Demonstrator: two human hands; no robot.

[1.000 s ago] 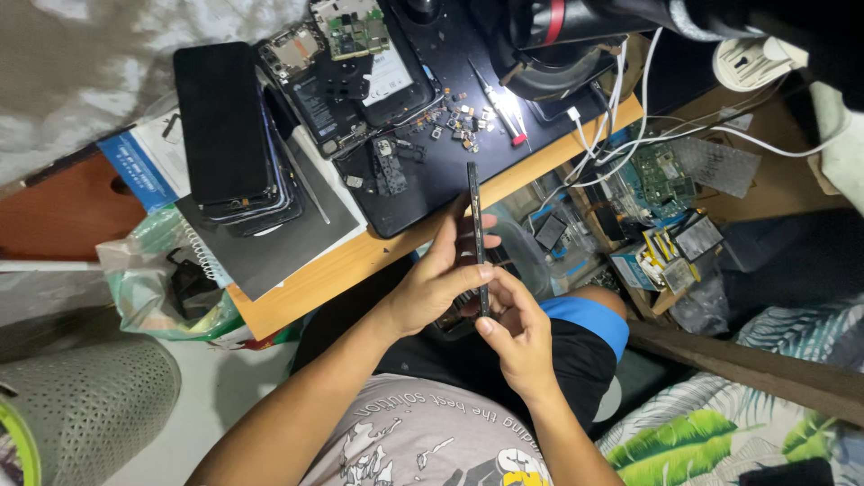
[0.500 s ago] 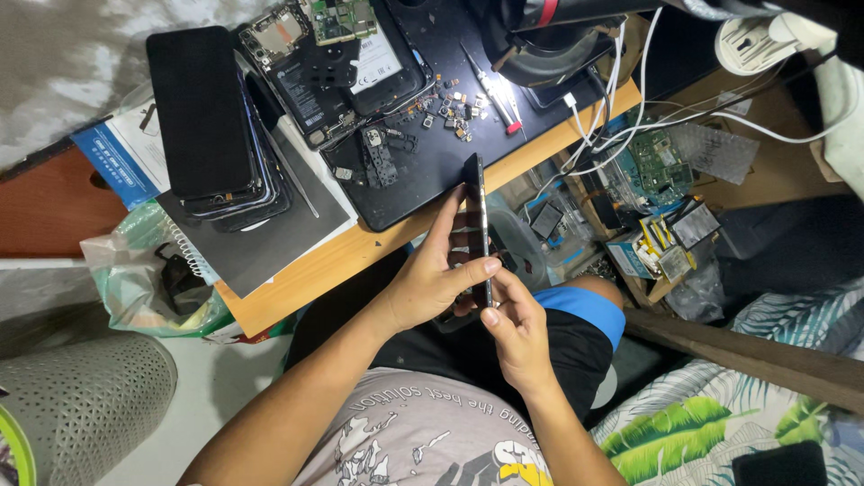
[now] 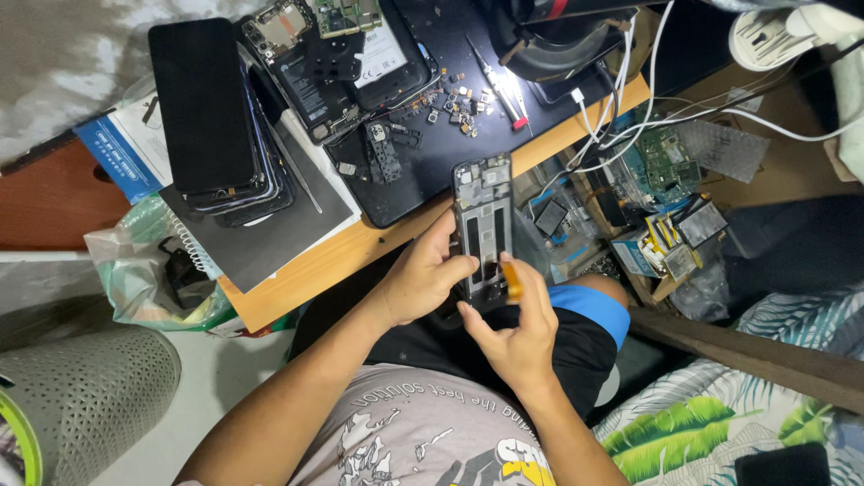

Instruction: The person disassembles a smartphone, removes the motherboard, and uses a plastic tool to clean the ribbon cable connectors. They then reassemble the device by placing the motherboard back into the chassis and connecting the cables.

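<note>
Wooden tabletop [image 3: 297, 270] under black work mat [image 3: 432, 153]. Stack of dark flat phones [image 3: 211, 117] on grey spiral notebook [image 3: 270, 229], well left. Black stripped phone frame [image 3: 484, 229] upright over lap, just off tabletop edge. Left hand [image 3: 423, 279] grasps frame side. Right hand [image 3: 515, 328] pinches small orange pry tool [image 3: 513, 279] against frame's lower edge.

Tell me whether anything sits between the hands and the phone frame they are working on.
Nothing visible does. The left hand already grips the phone frame by its lower left edge, and the right hand presses a small orange tool against its lower right edge. The frame is held up over the lap, apart from the cluttered black mat.
</note>
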